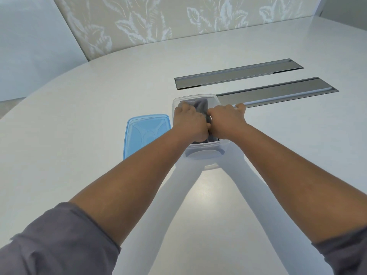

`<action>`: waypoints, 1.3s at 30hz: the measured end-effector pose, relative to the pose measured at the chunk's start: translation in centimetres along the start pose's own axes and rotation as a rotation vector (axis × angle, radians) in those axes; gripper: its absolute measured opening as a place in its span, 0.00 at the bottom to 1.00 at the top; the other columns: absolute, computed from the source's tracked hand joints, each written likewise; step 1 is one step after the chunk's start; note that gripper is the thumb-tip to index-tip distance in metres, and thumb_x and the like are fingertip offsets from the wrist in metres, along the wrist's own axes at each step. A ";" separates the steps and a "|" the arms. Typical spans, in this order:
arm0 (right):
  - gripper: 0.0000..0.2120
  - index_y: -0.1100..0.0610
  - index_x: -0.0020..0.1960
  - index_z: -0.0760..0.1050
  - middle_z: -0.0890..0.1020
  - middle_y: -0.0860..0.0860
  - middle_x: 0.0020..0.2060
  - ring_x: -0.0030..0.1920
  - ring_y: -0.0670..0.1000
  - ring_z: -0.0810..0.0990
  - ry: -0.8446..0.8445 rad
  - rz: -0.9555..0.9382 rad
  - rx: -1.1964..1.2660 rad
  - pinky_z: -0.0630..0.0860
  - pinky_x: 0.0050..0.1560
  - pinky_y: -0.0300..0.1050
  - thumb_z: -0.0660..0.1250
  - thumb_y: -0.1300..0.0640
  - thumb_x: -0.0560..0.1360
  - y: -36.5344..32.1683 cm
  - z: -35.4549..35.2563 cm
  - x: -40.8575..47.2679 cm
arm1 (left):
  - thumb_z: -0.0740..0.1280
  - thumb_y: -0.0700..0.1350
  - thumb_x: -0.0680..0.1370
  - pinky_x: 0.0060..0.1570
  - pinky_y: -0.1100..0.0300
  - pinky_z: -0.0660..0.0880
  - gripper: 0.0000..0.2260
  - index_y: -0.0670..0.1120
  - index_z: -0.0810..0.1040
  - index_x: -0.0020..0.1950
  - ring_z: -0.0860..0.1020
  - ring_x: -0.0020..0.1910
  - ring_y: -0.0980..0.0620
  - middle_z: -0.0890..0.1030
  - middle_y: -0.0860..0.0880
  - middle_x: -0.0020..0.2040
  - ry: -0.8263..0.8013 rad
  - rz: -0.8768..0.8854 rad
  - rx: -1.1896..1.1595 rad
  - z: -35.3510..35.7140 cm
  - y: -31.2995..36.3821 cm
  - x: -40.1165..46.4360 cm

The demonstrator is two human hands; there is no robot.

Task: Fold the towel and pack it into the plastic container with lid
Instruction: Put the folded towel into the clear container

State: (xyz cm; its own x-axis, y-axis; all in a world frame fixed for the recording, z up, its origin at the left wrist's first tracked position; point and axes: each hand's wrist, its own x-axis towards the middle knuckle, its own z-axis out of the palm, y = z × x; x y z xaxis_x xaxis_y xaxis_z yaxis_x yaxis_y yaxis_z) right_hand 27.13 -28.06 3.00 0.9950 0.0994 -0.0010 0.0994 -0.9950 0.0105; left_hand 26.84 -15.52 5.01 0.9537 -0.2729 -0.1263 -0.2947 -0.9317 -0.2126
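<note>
A clear plastic container (204, 155) stands on the white table, with a folded dark grey towel (200, 105) inside it. My left hand (189, 123) lies on the towel inside the container, fingers curled down on the cloth. Beside it, my right hand (228, 120) presses on the towel at the container's right side, thumb stretched out over the right rim. The two hands touch each other and hide most of the towel. The blue lid (146, 132) lies flat on the table just left of the container.
Two long grey metal cable hatches (238, 75) (278, 92) are set into the white table (79, 116) behind and to the right of the container. A patterned wall panel (158, 22) stands beyond the table's far edge.
</note>
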 end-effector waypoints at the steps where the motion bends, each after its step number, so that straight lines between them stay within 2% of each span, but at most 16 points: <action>1: 0.08 0.47 0.52 0.75 0.74 0.47 0.44 0.57 0.57 0.79 0.009 0.000 0.024 0.61 0.65 0.63 0.62 0.45 0.76 -0.1 0.0 -0.1 | 0.62 0.54 0.79 0.71 0.47 0.60 0.25 0.48 0.70 0.75 0.59 0.75 0.37 0.68 0.41 0.74 0.051 0.020 0.002 0.1 0.0 0.2; 4: 0.15 0.49 0.61 0.76 0.75 0.51 0.62 0.60 0.60 0.79 0.051 0.003 0.158 0.67 0.60 0.59 0.65 0.50 0.75 0.0 0.0 0.0 | 0.65 0.52 0.78 0.77 0.46 0.55 0.37 0.41 0.53 0.81 0.55 0.79 0.38 0.60 0.41 0.79 0.068 0.086 -0.142 0.3 -0.2 0.9; 6: 0.21 0.51 0.68 0.73 0.61 0.52 0.78 0.61 0.63 0.78 0.055 -0.014 0.300 0.73 0.61 0.58 0.68 0.56 0.75 0.1 0.0 -0.1 | 0.66 0.52 0.77 0.76 0.45 0.57 0.40 0.42 0.50 0.82 0.54 0.80 0.37 0.56 0.43 0.81 0.004 0.081 -0.224 0.3 -0.3 1.3; 8: 0.26 0.52 0.71 0.70 0.51 0.52 0.82 0.58 0.65 0.78 0.071 -0.051 0.413 0.77 0.58 0.58 0.68 0.62 0.74 0.4 0.0 -0.4 | 0.66 0.54 0.76 0.73 0.43 0.62 0.39 0.45 0.52 0.82 0.55 0.79 0.36 0.56 0.45 0.81 -0.058 0.062 -0.240 0.6 -0.3 1.7; 10: 0.29 0.51 0.74 0.68 0.50 0.53 0.83 0.58 0.65 0.78 0.091 -0.067 0.449 0.77 0.56 0.57 0.68 0.63 0.74 0.4 0.1 -0.5 | 0.64 0.56 0.76 0.70 0.43 0.64 0.36 0.48 0.56 0.82 0.57 0.78 0.36 0.56 0.45 0.81 -0.104 0.061 -0.202 1.0 0.0 2.2; 13: 0.32 0.50 0.80 0.60 0.56 0.53 0.81 0.65 0.64 0.75 0.084 -0.005 0.558 0.72 0.55 0.52 0.64 0.62 0.78 0.5 0.3 -0.4 | 0.56 0.60 0.78 0.76 0.41 0.56 0.37 0.47 0.49 0.83 0.53 0.80 0.36 0.51 0.45 0.83 -0.179 0.075 -0.173 1.6 0.3 2.9; 17: 0.33 0.49 0.80 0.61 0.50 0.49 0.83 0.68 0.63 0.73 0.074 -0.009 0.535 0.72 0.61 0.53 0.63 0.65 0.77 0.5 0.0 -0.5 | 0.52 0.62 0.80 0.78 0.39 0.47 0.36 0.49 0.45 0.84 0.46 0.81 0.35 0.47 0.47 0.84 -0.206 0.058 -0.200 2.1 0.2 3.2; 21: 0.34 0.55 0.81 0.57 0.56 0.55 0.81 0.75 0.59 0.66 0.077 0.040 0.708 0.67 0.70 0.54 0.60 0.67 0.76 0.5 -0.7 -1.0 | 0.52 0.60 0.81 0.77 0.39 0.42 0.35 0.51 0.41 0.83 0.38 0.81 0.36 0.40 0.51 0.84 -0.249 0.005 -0.314 2.6 0.7 2.4; 23: 0.33 0.55 0.77 0.62 0.71 0.56 0.72 0.68 0.58 0.73 0.053 0.161 0.932 0.73 0.62 0.52 0.60 0.64 0.72 0.3 -1.3 -1.4 | 0.50 0.58 0.83 0.77 0.40 0.40 0.33 0.52 0.39 0.83 0.36 0.81 0.37 0.38 0.51 0.84 -0.268 -0.016 -0.342 2.7 0.9 2.4; 24: 0.30 0.55 0.71 0.66 0.77 0.54 0.63 0.59 0.57 0.77 0.047 0.210 1.016 0.75 0.52 0.49 0.59 0.61 0.68 0.2 -1.5 -1.6 | 0.50 0.58 0.83 0.77 0.39 0.40 0.32 0.52 0.39 0.83 0.36 0.81 0.38 0.37 0.51 0.83 -0.273 -0.022 -0.346 2.7 1.0 2.4; 26: 0.24 0.53 0.63 0.68 0.78 0.50 0.49 0.47 0.53 0.77 0.018 0.265 1.044 0.70 0.39 0.45 0.58 0.60 0.67 0.1 -1.4 -1.9 | 0.49 0.59 0.84 0.77 0.39 0.39 0.32 0.52 0.37 0.83 0.35 0.81 0.39 0.36 0.52 0.83 -0.281 -0.028 -0.361 2.8 1.1 2.4; 31: 0.33 0.55 0.79 0.58 0.76 0.58 0.67 0.58 0.60 0.75 -0.012 0.286 0.965 0.71 0.50 0.47 0.60 0.62 0.74 -0.4 -0.5 -2.2 | 0.55 0.63 0.82 0.77 0.38 0.42 0.39 0.52 0.35 0.82 0.35 0.81 0.40 0.34 0.52 0.83 -0.322 -0.017 -0.384 2.6 0.9 2.2; 33: 0.35 0.56 0.81 0.52 0.73 0.61 0.71 0.64 0.62 0.75 -0.021 0.283 0.889 0.72 0.52 0.50 0.61 0.62 0.77 -0.4 -0.4 -2.1 | 0.56 0.62 0.82 0.78 0.39 0.44 0.38 0.51 0.37 0.83 0.37 0.81 0.39 0.36 0.51 0.83 -0.306 -0.002 -0.387 2.2 0.8 2.0; 35: 0.37 0.56 0.82 0.50 0.74 0.62 0.70 0.63 0.62 0.76 -0.022 0.284 0.825 0.75 0.54 0.53 0.61 0.64 0.77 -0.3 -0.4 -2.0 | 0.57 0.57 0.82 0.78 0.40 0.52 0.32 0.47 0.52 0.83 0.49 0.81 0.36 0.50 0.47 0.84 -0.234 0.054 -0.362 1.2 0.5 1.5; 37: 0.38 0.56 0.82 0.49 0.74 0.62 0.69 0.62 0.62 0.77 -0.028 0.285 0.780 0.77 0.54 0.55 0.62 0.66 0.76 -0.4 -0.4 -1.9 | 0.61 0.51 0.77 0.65 0.47 0.70 0.17 0.44 0.76 0.62 0.71 0.70 0.38 0.74 0.46 0.67 -0.099 0.141 -0.421 -0.2 -0.4 0.7; 39: 0.38 0.56 0.82 0.49 0.76 0.61 0.67 0.60 0.62 0.78 -0.026 0.282 0.749 0.77 0.51 0.54 0.62 0.66 0.77 -0.4 -0.4 -1.8 | 0.64 0.46 0.73 0.54 0.49 0.75 0.05 0.46 0.75 0.46 0.78 0.59 0.40 0.77 0.47 0.53 0.042 0.134 -0.500 -1.2 -1.5 0.0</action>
State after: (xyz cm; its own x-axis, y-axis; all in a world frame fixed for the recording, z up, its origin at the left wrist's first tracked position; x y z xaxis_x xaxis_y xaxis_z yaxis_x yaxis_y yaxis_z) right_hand 25.27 -27.83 3.37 0.9815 -0.1482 -0.1215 -0.1914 -0.7259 -0.6607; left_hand 27.40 -14.40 6.50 0.9143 -0.3971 -0.0798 -0.3593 -0.8861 0.2929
